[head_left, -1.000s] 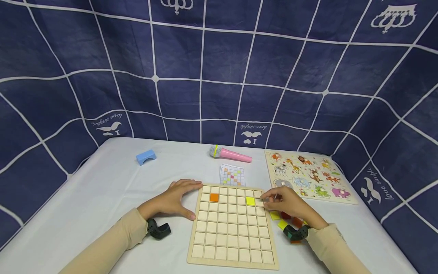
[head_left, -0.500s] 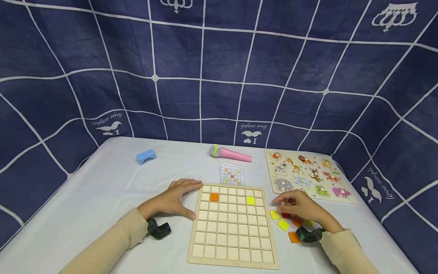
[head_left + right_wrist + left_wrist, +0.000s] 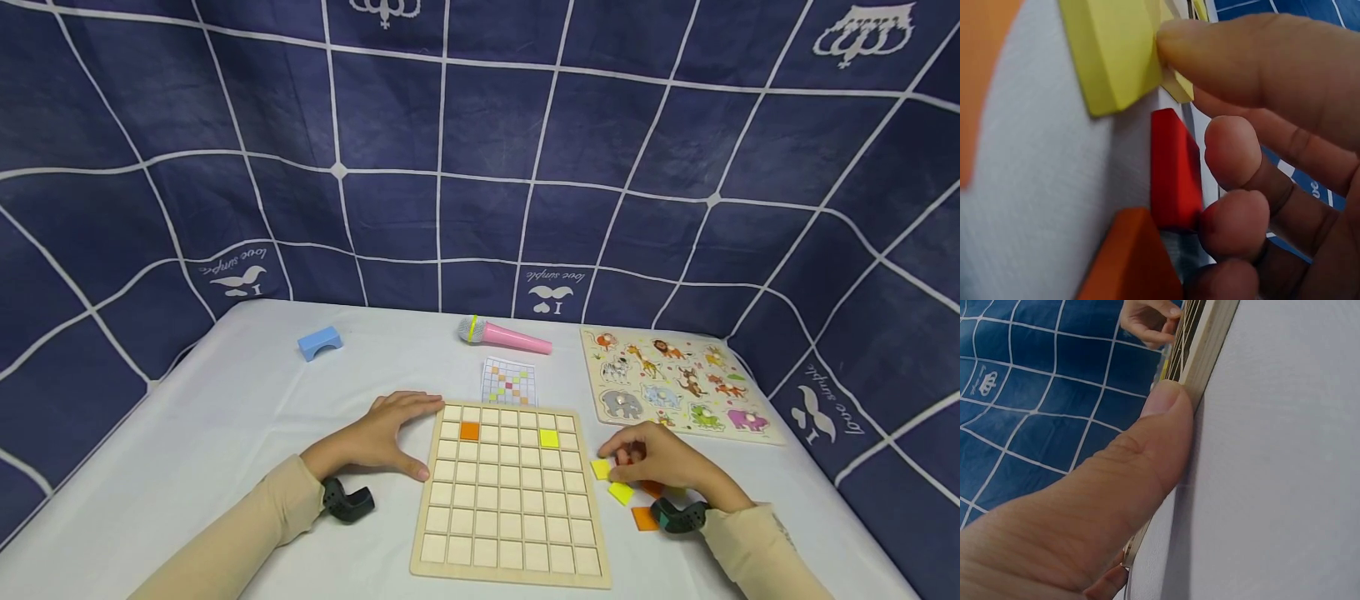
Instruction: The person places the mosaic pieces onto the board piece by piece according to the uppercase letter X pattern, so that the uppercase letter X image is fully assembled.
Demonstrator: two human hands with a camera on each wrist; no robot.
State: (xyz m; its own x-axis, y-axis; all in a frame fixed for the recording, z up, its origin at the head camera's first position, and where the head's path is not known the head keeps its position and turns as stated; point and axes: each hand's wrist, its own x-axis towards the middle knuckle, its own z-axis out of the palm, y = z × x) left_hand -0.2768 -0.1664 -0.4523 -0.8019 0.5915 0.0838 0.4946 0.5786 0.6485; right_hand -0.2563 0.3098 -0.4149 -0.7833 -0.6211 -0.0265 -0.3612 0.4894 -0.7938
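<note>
A wooden grid board (image 3: 510,504) lies flat, with an orange tile (image 3: 469,431) and a yellow tile (image 3: 549,438) set in its cells. My left hand (image 3: 382,437) is spread along the board's left side. Its thumb (image 3: 1154,434) touches the edge, and its fingertips reach the far left corner. Right of the board, my right hand (image 3: 648,458) has thumb and index finger at a loose yellow tile (image 3: 601,469), seeming to pinch it. Its other fingers are curled, near a red tile (image 3: 1174,169). Another yellow tile (image 3: 621,493) lies beside the thumb.
An orange tile (image 3: 645,518) lies by the right wrist; other tiles are partly hidden under the hand. Beyond the board are a patterned grid card (image 3: 509,382), a pink toy microphone (image 3: 513,338) and a blue arch block (image 3: 320,342). An animal puzzle (image 3: 678,383) sits far right.
My right hand has moved from the board's upper right edge to the loose tiles at the right, its thumb and index finger coming down at a yellow one. The left hand stays put.
</note>
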